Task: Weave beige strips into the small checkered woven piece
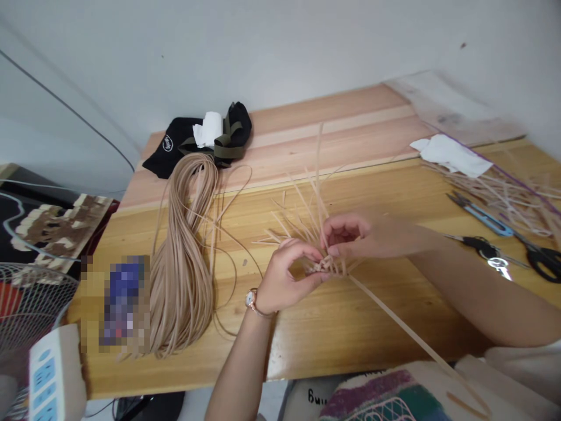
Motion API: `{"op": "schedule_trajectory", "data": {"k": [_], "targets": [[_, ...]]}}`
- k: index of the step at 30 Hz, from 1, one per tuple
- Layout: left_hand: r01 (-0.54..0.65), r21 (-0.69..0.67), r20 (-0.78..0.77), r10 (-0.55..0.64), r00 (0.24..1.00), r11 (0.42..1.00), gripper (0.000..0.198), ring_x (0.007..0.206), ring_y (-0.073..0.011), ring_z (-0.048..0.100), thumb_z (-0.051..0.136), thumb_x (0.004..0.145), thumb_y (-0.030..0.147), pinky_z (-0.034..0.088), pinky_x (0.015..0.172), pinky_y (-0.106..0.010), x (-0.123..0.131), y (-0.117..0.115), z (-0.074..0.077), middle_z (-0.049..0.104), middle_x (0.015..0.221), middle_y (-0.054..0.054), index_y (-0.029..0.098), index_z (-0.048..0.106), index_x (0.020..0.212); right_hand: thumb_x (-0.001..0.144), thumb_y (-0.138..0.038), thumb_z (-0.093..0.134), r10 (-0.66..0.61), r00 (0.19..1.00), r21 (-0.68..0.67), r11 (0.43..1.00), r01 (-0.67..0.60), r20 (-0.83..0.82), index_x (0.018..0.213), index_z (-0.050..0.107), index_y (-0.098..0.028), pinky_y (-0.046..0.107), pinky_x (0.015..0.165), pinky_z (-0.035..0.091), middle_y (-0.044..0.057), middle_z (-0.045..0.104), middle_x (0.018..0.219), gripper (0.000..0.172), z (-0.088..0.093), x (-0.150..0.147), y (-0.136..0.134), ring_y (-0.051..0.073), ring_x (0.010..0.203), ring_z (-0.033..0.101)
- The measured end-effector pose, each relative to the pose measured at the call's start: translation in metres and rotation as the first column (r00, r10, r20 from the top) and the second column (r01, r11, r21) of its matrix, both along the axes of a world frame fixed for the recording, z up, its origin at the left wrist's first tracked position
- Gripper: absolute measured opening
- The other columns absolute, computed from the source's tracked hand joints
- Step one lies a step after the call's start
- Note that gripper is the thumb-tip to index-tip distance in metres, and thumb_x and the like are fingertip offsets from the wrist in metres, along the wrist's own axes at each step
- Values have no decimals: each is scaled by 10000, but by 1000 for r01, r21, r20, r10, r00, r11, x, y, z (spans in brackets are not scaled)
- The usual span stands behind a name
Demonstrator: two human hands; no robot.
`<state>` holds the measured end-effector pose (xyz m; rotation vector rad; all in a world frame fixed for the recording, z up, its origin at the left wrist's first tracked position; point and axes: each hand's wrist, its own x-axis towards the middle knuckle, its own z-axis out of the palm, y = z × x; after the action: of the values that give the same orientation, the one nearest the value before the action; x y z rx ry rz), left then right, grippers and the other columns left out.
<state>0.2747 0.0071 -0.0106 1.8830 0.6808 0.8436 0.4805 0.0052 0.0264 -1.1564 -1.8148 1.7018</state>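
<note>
Between my two hands is a small woven piece (pixel 331 266) of flat tan strips, with many strip ends fanning out behind it. My left hand (pixel 291 272), a watch on its wrist, pinches the piece's left side between thumb and fingers. My right hand (pixel 350 234) is closed with its fingertips at the top of the weave, around the base of an upright strip (pixel 319 169). Whether it grips that strip or another one is hidden by the fingers. One long strip (pixel 394 316) runs from the weave down to the right, toward my lap.
A thick bundle of tan cord (pixel 184 257) lies left, below a black bag (pixel 175 143) with a white tissue roll (pixel 213 128). At right are light-blue-handled snips (pixel 486 217), black scissors (pixel 543 260), keys (pixel 498 266), loose strips (pixel 508 193) and white tissue (pixel 453 155). A power strip (pixel 56 374) stands front left.
</note>
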Motion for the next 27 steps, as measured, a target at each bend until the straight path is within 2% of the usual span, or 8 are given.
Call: {"op": "schedule_trajectory", "data": {"k": [11,19,27], "targets": [[16,12,6,-16,1000,1000,147,725,-160,563,720,675,231,443,719,-313,0,0,0,638,729,-45,158,610,739,762,-371,654,36,996,-82,996,-42,-82,870,581,-137,197,520,352,-35,526,664,268,2,0,2,58,574,462],[-13,11,1,13,1000,1000,136,711,-155,597,709,678,201,456,713,-306,0,-2,0,668,750,-49,148,627,772,722,-271,694,-7,990,-197,980,-21,-141,834,581,-144,201,568,395,-21,609,723,203,1,-1,5,64,624,532],[-31,37,43,29,999,999,187,800,-152,624,692,684,137,476,770,-291,2,-2,-2,683,843,-50,156,626,857,718,-166,668,-41,985,-219,976,4,-167,783,579,-133,182,532,381,-39,607,667,116,3,-1,6,43,572,521]]}}
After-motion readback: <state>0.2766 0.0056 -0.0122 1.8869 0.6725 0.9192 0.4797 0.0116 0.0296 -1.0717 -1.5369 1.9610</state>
